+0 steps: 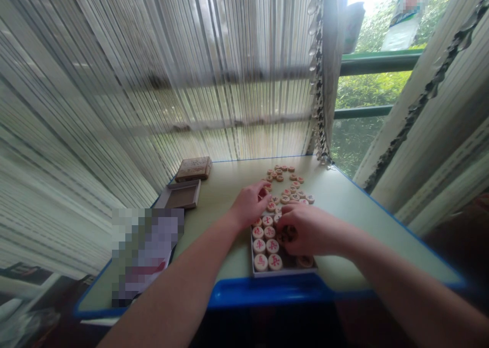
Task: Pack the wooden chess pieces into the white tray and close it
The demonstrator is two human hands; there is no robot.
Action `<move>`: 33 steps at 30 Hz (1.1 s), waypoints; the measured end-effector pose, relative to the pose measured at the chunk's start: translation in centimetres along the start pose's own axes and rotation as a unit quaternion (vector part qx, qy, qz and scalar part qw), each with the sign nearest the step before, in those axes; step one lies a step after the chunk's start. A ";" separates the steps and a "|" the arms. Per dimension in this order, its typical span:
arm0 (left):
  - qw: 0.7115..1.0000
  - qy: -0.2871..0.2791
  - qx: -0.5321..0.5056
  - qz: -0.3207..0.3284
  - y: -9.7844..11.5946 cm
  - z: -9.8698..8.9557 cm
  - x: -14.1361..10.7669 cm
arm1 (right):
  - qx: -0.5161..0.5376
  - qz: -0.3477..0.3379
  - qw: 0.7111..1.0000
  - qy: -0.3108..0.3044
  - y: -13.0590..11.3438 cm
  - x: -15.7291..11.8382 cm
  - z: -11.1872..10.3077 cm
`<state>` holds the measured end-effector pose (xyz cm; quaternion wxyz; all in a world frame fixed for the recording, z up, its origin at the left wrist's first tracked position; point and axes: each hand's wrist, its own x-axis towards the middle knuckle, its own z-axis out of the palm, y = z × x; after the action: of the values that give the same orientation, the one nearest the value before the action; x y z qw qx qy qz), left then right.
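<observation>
Round wooden pieces with red or dark characters lie in a shallow box (284, 272) at the table's near edge. Red-marked ones, such as a piece (275, 261), form two columns on its left side. My left hand (250, 204) is just beyond the box's back left corner, fingers curled at loose pieces; what it pinches is too small to name. My right hand (311, 228) reaches over the box's right side, its fingers closed around dark-marked pieces (289, 232). Another piece (304, 261) sits in the near right corner. Loose pieces (295, 197) are scattered beyond both hands.
On the pale table (217, 185) with a blue edge, a brown patterned box (193, 168) stands at the back left. In front of it lies an open box lid (179, 195), then a blurred-out item (153, 256). Striped curtains (229, 73) hang behind the table.
</observation>
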<state>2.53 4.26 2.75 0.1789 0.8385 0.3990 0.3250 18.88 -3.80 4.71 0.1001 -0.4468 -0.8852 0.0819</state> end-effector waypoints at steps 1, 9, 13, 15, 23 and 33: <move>1.000 0.000 -0.001 0.000 -0.1 0.0 0.0 | -0.001 0.003 1.000 0.003 -0.1 0.0 -0.1; 1.000 -0.004 -0.002 0.007 -0.4 0.1 0.0 | -0.006 0.018 1.000 0.014 0.0 -0.1 0.0; 1.000 -0.008 0.000 0.007 -0.4 0.2 0.1 | -0.003 0.017 1.000 0.011 0.2 0.0 0.0; 1.000 -0.009 0.005 0.009 -0.3 0.3 0.2 | 0.002 0.015 1.000 0.012 0.2 0.1 -0.1; 1.000 0.002 0.019 0.006 -0.4 0.2 0.3 | 0.000 0.021 1.000 0.003 0.0 0.3 -0.3; 0.998 0.028 0.041 0.024 -0.8 0.5 0.4 | 0.024 0.018 0.999 0.016 0.3 0.3 -0.6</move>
<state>2.61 5.02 2.09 0.1247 0.8453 0.3965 0.3358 19.10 -3.33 5.28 0.1230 -0.4610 -0.8734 0.0975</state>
